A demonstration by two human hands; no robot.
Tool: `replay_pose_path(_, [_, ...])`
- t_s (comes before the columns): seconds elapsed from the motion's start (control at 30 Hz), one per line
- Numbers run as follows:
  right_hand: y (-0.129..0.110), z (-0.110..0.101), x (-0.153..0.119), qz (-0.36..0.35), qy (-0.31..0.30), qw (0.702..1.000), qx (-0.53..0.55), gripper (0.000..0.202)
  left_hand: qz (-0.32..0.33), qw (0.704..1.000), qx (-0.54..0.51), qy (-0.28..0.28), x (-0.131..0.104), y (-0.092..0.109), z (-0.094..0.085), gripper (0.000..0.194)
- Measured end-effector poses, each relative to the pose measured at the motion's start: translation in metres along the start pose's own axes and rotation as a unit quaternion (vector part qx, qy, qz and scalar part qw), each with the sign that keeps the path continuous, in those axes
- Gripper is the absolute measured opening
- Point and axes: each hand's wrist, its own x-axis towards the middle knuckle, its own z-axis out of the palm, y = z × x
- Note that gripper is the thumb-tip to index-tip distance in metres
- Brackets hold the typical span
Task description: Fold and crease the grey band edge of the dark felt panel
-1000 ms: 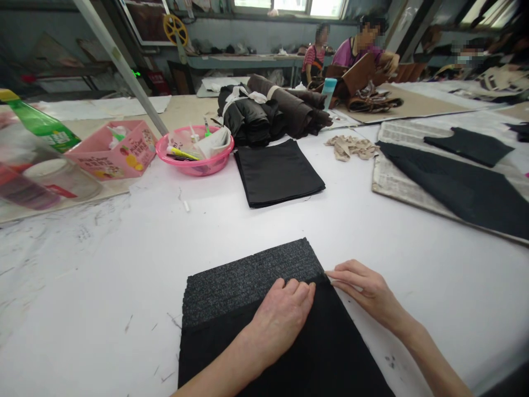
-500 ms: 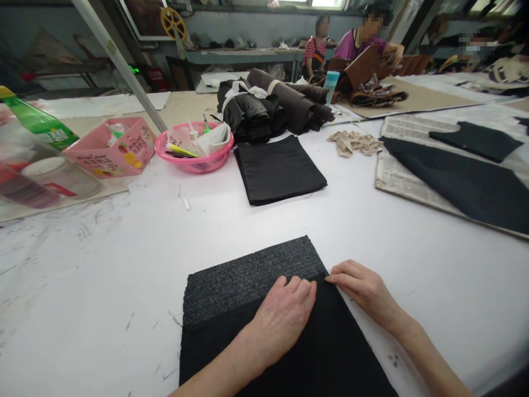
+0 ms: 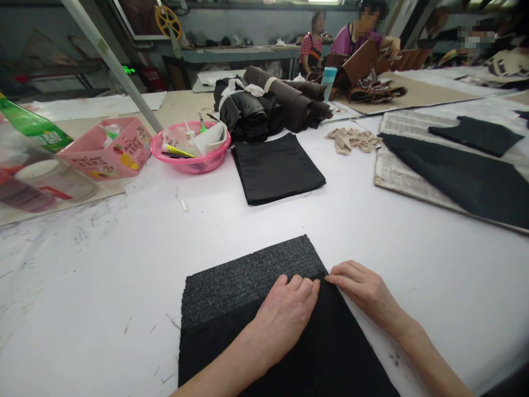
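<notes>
A: It's a workshop, with a co-worker in a purple top [image 3: 345, 41] at the back and a broad white worktable [image 3: 124, 253] in front. Where's the piece being handled?

B: At the near side: a flat black cloth piece [image 3: 339, 342] with a speckled dark-grey textured band [image 3: 231, 292] across its far end. It runs beneath the left hand [image 3: 287, 311], and its right edge meets the fingertips of the right hand [image 3: 361, 286].

A: Why the two different grips?

B: The left fingers are bent and side by side, tips down near the band's lower border, probably to keep the layers from sliding. I can't tell whether they pinch anything, as the thumb is hidden. The right thumb and fingers come together, seemingly pinching the edge, which would let them control that corner.

A: And the neat stack of black sheets [image 3: 279, 168]?

B: Beyond the piece, likely placed there to leave elbow room. The round pink plastic basin [image 3: 190, 162] beside it seems to keep small items together.
</notes>
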Motion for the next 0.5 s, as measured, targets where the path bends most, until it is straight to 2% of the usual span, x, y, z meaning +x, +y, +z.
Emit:
replay_pose_path(0.3, [-0.0025, -0.0003, -0.0022, 0.012, 0.004, 1.000, 0.006, 0.023, -0.017, 0.999, 0.016, -0.023, 0.0104, 0.0071, -0.0022, 0.036])
replay_pose_path(0.5, [0.0022, -0.0030, -0.0080, 0.043, 0.022, 0.998, 0.050, 0.025, -0.025, 1.000, 0.003, 0.002, 0.0106, 0.0088, 0.0012, 0.040])
